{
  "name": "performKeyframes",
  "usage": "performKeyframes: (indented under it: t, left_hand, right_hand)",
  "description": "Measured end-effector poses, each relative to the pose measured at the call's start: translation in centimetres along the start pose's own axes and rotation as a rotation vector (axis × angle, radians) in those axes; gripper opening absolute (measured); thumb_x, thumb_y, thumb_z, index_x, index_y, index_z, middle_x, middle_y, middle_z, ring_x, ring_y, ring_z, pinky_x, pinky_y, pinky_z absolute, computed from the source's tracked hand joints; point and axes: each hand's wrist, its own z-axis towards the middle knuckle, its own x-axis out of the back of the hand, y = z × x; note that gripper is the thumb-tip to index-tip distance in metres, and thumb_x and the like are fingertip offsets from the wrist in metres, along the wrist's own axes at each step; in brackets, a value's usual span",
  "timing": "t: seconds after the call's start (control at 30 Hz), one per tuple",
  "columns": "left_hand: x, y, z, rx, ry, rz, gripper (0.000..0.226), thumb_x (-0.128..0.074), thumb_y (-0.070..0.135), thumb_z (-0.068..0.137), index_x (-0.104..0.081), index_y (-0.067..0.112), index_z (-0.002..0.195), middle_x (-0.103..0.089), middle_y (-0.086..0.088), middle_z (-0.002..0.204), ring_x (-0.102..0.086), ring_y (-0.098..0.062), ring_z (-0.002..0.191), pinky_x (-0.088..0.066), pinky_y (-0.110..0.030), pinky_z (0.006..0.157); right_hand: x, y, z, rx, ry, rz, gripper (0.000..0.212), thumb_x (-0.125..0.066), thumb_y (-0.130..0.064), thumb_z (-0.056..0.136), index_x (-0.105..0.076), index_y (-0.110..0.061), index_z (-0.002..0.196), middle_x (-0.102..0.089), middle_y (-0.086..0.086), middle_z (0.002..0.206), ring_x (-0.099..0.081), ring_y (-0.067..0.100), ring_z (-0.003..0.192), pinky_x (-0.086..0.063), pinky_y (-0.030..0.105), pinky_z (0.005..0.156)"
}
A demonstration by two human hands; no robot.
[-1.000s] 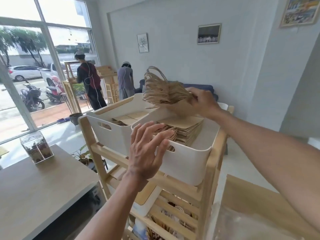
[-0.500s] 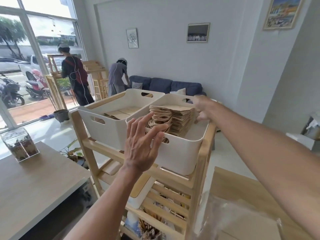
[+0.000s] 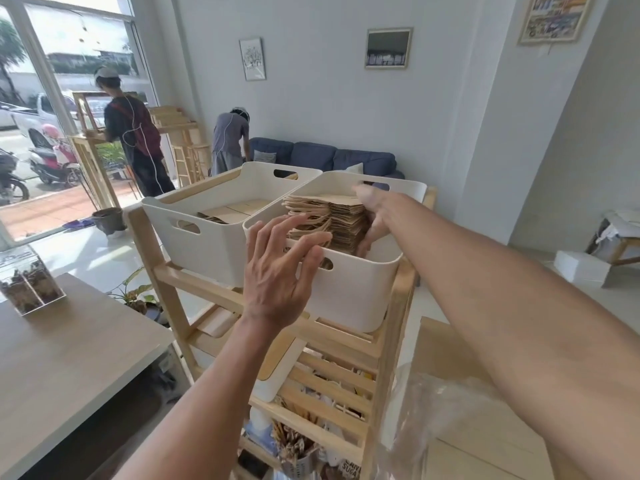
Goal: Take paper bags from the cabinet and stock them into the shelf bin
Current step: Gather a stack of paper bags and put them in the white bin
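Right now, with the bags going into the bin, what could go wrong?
The paper bag stack already stands above the rim of the right bin, so it could lean or spill as the right hand pushes its side. The loose twine handles point toward the left hand, open at the rim, and might snag its fingers.

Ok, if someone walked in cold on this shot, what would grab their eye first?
Probably the thick stack of brown paper bags in the right white bin atop the wooden shelf, with the right hand pressed against its side. Next, the left hand, fingers spread, at that bin's front rim.
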Motion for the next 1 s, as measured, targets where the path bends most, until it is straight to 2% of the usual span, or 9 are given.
performKeyframes:
  t: [0.17,0.27,0.37,0.47,0.53,0.63,0.83,0.93,1.0]
  left_hand:
    - [0.7,-0.5,0.1,-0.013,-0.030,-0.016,0.037,-0.045,0.037,0.109,-0.078,0.023,0.118,-0.068,-0.007,0.126,-0.056,-0.027,0.128,-0.037,-0.050,0.110]
    - [1.5,-0.4,0.0,0.027,-0.100,-0.013,0.040,-0.040,0.044,0.111,-0.074,0.028,0.125,-0.067,-0.007,0.130,-0.052,-0.028,0.135,-0.034,-0.052,0.114]
    - [2.4,1.6,-0.6,0.153,-0.216,0.018,0.045,-0.033,0.054,0.110,-0.056,0.038,0.145,-0.049,-0.009,0.157,-0.029,-0.032,0.155,-0.020,-0.058,0.126]
    - [3.9,5.3,-1.9,0.255,-0.334,-0.016,0.058,-0.033,0.062,0.107,-0.037,0.037,0.159,-0.027,-0.009,0.170,-0.012,-0.034,0.161,-0.017,-0.056,0.128]
    - [4.9,8.1,-3.2,0.245,-0.375,-0.061,0.062,-0.042,0.060,0.105,-0.036,0.029,0.158,-0.031,-0.012,0.165,-0.029,-0.036,0.152,-0.034,-0.056,0.119]
    - [6.2,12.6,-6.1,0.163,-0.515,-0.221,0.060,-0.049,0.054,0.102,-0.039,0.021,0.151,-0.049,-0.014,0.146,-0.053,-0.034,0.128,-0.051,-0.053,0.101]
    - [5.4,18.9,-12.4,0.180,-0.880,-0.471,0.048,-0.052,0.051,0.104,-0.053,0.020,0.140,-0.065,-0.007,0.133,-0.065,-0.025,0.115,-0.056,-0.048,0.099]
    - [3.5,21.2,-14.8,0.334,-1.032,-0.580,0.043,-0.053,0.040,0.107,-0.055,0.013,0.140,-0.066,-0.006,0.125,-0.064,-0.022,0.112,-0.055,-0.040,0.096]
    - [1.6,22.3,-16.4,0.473,-1.062,-0.657,0.039,-0.050,0.037,0.108,-0.057,0.012,0.137,-0.071,-0.008,0.120,-0.068,-0.027,0.107,-0.057,-0.047,0.098]
  right_hand:
    - [2.7,0.1,2.4,0.145,0.011,-0.039,0.081,-0.065,-0.059,0.076,-0.040,-0.033,0.149,-0.047,0.018,0.157,-0.046,0.058,0.134,-0.042,0.089,0.079]
    - [1.0,3.4,-10.5,0.291,0.016,0.057,0.075,-0.057,-0.059,0.097,-0.040,-0.013,0.154,-0.048,0.022,0.153,-0.050,0.048,0.138,-0.055,0.064,0.091]
    - [3.8,7.2,-17.2,0.419,-0.056,0.187,0.075,-0.044,-0.053,0.108,-0.029,0.000,0.159,-0.038,0.029,0.157,-0.042,0.043,0.147,-0.045,0.055,0.113]
    - [6.2,12.1,-21.9,0.453,0.054,0.208,0.067,-0.047,-0.051,0.107,-0.040,-0.002,0.154,-0.047,0.027,0.151,-0.057,0.040,0.132,-0.053,0.049,0.105]
    - [7.3,16.4,-23.8,0.397,0.140,0.139,0.064,-0.047,-0.054,0.106,-0.046,-0.007,0.150,-0.053,0.022,0.143,-0.061,0.043,0.122,-0.055,0.051,0.099]
    - [8.5,23.7,-25.7,0.277,0.214,0.063,0.066,-0.046,-0.055,0.106,-0.046,-0.008,0.151,-0.045,0.021,0.156,-0.051,0.047,0.137,-0.050,0.056,0.106]
    - [10.4,35.5,-26.7,0.074,0.257,0.027,0.066,-0.049,-0.054,0.105,-0.044,-0.007,0.151,-0.048,0.018,0.151,-0.049,0.043,0.136,-0.046,0.053,0.107]
    - [11.8,40.2,-25.4,-0.001,0.290,0.030,0.063,-0.053,-0.052,0.104,-0.047,-0.006,0.147,-0.052,0.017,0.144,-0.057,0.039,0.116,-0.052,0.051,0.098]
    - [12.9,43.0,-23.8,-0.054,0.309,0.050,0.058,-0.056,-0.051,0.103,-0.051,-0.007,0.140,-0.055,0.018,0.144,-0.060,0.036,0.104,-0.055,0.049,0.087]
